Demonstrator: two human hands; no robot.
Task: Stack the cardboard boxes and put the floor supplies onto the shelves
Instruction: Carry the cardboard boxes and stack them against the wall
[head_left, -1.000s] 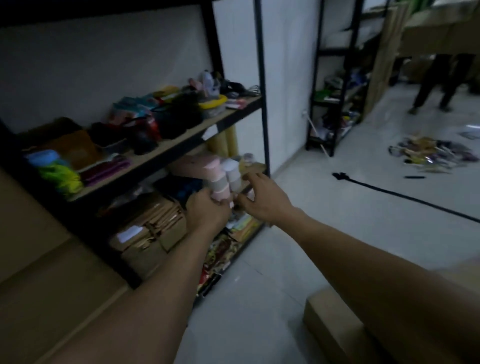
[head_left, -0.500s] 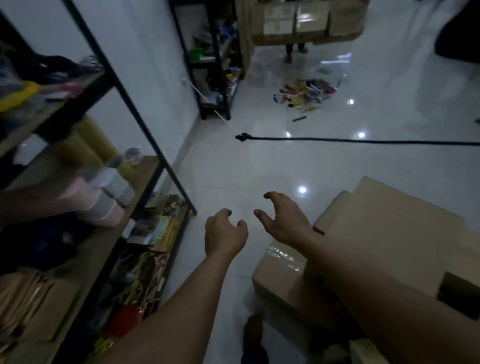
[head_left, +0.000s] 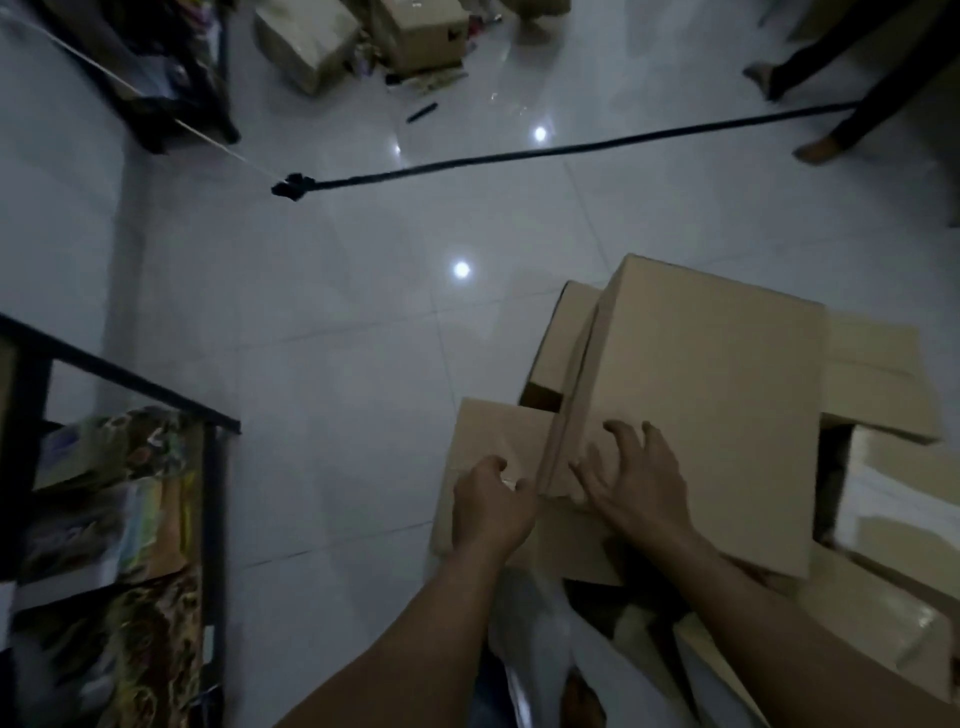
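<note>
A large closed cardboard box (head_left: 701, 405) lies on top of other flat and open cardboard boxes (head_left: 493, 431) on the floor at the right. My right hand (head_left: 636, 480) rests with spread fingers on the top of the large box at its near left corner. My left hand (head_left: 491, 506) is at the left side of that same corner, its fingers loosely curled and its thumb touching the box edge; nothing is clasped in it. Colourful packets of supplies (head_left: 130, 499) sit on the low shelf at the lower left.
The black shelf frame (head_left: 130, 384) stands at the left. A black cord (head_left: 519, 156) runs across the glossy tiles. More boxes (head_left: 415, 31) and scattered items lie at the far end. A person's legs (head_left: 831, 104) are at the top right. A white plastic bag (head_left: 540, 623) lies between my arms.
My view has swung from the shelf down to the floor boxes. Both hands left the shelf items and moved right and down onto the large box's near corner.
</note>
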